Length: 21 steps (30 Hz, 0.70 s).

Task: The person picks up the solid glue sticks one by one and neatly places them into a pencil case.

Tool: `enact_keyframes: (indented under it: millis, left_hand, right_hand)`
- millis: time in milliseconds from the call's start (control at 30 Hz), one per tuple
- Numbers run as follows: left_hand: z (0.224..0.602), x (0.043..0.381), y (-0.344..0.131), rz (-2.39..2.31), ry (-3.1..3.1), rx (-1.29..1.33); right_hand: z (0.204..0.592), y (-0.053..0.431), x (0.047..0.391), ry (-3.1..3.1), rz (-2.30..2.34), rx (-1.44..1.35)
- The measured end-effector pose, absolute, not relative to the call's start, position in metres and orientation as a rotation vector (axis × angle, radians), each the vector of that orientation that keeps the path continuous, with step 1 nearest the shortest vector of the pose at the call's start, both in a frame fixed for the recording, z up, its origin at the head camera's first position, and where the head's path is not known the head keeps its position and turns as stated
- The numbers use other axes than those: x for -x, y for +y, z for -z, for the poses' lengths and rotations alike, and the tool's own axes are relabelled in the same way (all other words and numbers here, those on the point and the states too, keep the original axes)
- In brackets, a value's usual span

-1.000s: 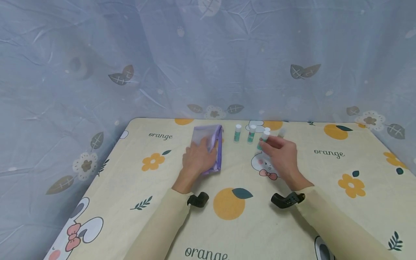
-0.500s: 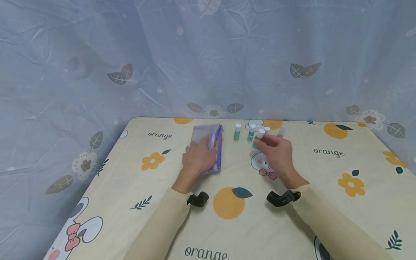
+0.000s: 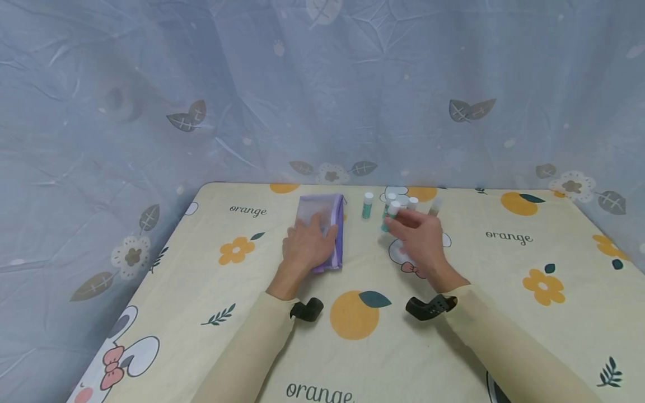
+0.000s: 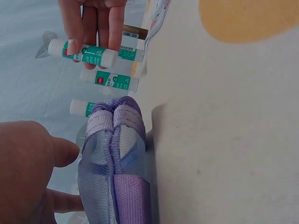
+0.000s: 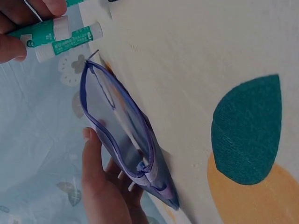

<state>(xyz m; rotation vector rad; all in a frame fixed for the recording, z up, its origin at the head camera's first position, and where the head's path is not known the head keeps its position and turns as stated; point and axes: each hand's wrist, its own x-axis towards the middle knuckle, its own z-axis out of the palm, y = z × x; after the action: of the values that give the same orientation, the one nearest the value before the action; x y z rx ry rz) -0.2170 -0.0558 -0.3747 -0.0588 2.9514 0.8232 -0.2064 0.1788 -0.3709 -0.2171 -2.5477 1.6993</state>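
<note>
Purple-edged and translucent: rests on top of such a pouch (image 3: pixel 316 204) with the left hand (image 3: pixel 308 242), fingers spread loosely over the upper panel. Gapes, as seen from the right wrist, along the zipped edge facing right. Pinches a green tube (image 3: pixel 390 217) with a white cap between thumb and fingers of the right hand (image 3: pixel 420 235), slightly tilted, right of the pouch and apart from it. Beyond, upright on the far side: first a similar tube (image 3: pixel 367 207) near the pouch, then two more partly hidden, then a paler brownish item (image 3: pixel 435 207), too small to make out. Underneath, a pale yellow tablecloth (image 3: pixel 453 352) printed with oranges and flowers; at the far side, blue-grey sheeting (image 3: pixel 322 101) with leaf motifs.
</note>
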Motion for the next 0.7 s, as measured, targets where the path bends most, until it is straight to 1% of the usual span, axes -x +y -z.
enact_keyframes:
  millis: [267, 700]
  left_hand:
    - [0.375, 0.218, -0.056, -0.817, 2.927, 0.061]
    - [0.377, 0.217, -0.058, -0.804, 2.918, -0.005]
  right_hand:
    - [0.372, 0.169, 0.211, -2.554, -1.693, 0.17]
    - [0.373, 0.152, 0.214, -2.557, -1.744, 0.144]
